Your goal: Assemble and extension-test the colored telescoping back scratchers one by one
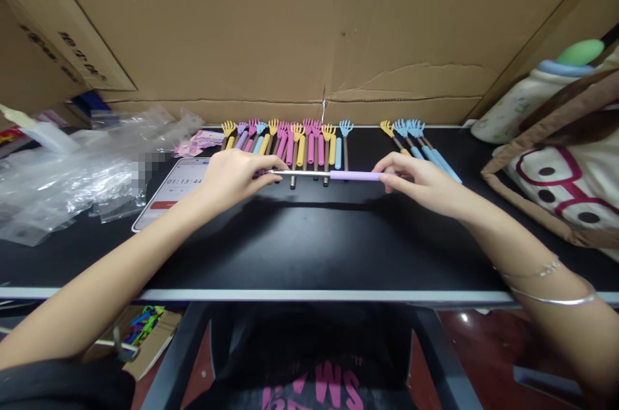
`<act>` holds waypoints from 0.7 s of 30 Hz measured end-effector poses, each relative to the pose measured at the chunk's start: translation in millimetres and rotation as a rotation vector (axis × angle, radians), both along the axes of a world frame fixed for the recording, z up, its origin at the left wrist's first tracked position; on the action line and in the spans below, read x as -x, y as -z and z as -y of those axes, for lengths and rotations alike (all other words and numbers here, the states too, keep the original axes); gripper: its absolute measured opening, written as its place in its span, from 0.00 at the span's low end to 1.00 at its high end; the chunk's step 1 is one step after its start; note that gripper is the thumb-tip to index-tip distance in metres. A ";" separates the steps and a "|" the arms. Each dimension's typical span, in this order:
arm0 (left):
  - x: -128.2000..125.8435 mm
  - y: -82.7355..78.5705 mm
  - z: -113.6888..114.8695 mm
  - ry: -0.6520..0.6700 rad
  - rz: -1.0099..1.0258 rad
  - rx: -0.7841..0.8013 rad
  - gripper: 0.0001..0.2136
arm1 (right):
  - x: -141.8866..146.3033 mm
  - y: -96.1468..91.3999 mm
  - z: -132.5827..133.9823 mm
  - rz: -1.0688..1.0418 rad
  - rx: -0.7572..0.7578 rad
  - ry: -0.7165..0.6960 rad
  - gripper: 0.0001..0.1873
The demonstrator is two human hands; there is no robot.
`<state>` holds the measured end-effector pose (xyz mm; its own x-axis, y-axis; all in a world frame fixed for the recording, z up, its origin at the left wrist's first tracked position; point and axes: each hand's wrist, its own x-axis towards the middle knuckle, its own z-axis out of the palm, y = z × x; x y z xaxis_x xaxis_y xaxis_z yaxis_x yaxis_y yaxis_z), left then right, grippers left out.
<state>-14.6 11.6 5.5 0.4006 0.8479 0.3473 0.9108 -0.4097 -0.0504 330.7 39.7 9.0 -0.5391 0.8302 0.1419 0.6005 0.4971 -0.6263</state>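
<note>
A back scratcher (355,175) is held level above a black table (300,249), stretched between two bare hands; the left hand (236,175) has its thumb and fingers closed round the head end, so that the claw is mostly hidden; the right hand (418,181) pinches the far end of the purple handle between thumb and fingertips; a length of bare metal rod shows between the left fingers and the handle; its shadow falls on the table below; behind the hands lies a row of other scratchers (293,171), their yellow, pink, purple and blue claws toward the cardboard wall (290,23), with coloured sleeves (310,149) lying among their rods; near the right hand a smaller group of yellow and blue scratchers (438,162) lies at a slant, with handles over their rods; beside the left forearm a phone (181,171) shows a running-clock display, with pink packets (203,141) just behind it and a heap of clear plastic bags (87,165) to its left; at the right stand a pale bottle (512,104) and a cloth bag (573,168) with a glasses design; two bracelets (561,300) circle the right forearm.
</note>
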 end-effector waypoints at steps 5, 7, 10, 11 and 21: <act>-0.5 0.8 0.0 0.002 -0.007 0.000 0.13 | -0.7 1.0 -4.3 -0.082 0.185 -0.055 0.21; -0.3 1.4 0.2 0.006 -0.002 -0.001 0.13 | 0.3 2.6 -3.9 -0.130 0.257 -0.059 0.23; 0.4 2.5 0.0 0.016 -0.008 -0.010 0.13 | 3.1 7.9 -2.5 -0.198 0.355 -0.070 0.24; 0.6 2.8 -0.1 0.019 -0.012 -0.015 0.13 | 4.0 10.0 -2.2 -0.215 0.380 -0.073 0.25; -6.0 2.7 4.4 0.105 0.006 -0.047 0.14 | -2.3 1.9 -7.3 -0.002 0.107 -0.009 0.22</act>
